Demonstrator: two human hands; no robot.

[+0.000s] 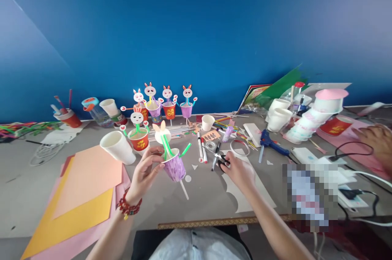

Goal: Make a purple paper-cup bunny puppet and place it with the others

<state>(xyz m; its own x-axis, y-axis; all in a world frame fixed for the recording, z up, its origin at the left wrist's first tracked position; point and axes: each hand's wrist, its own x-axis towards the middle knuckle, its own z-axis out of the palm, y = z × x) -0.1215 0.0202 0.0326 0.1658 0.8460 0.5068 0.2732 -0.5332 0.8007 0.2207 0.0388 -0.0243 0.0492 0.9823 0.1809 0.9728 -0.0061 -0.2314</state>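
Observation:
My left hand (146, 172) is closed on a paper cup puppet (175, 169) with a purple-coloured cup. Its pale rabbit head (162, 135) rises on green straws, one more green straw sticks out to the right, and a white stick (184, 190) comes out below. The side of the head facing me has no drawn face that I can make out. In my right hand (240, 170) are black-handled scissors (223, 163), low over the table by a black pen (216, 156). A cut sheet of white paper (251, 194) lies under that wrist.
Finished rabbit cup puppets (167, 109) stand along the back. Coloured paper (88, 174) lies left, beside a white cup (118, 146). Rightward are a blue glue gun (271, 142), a power strip (309, 162), a stacked-cup tower (315, 117) and another person's hand (375, 139).

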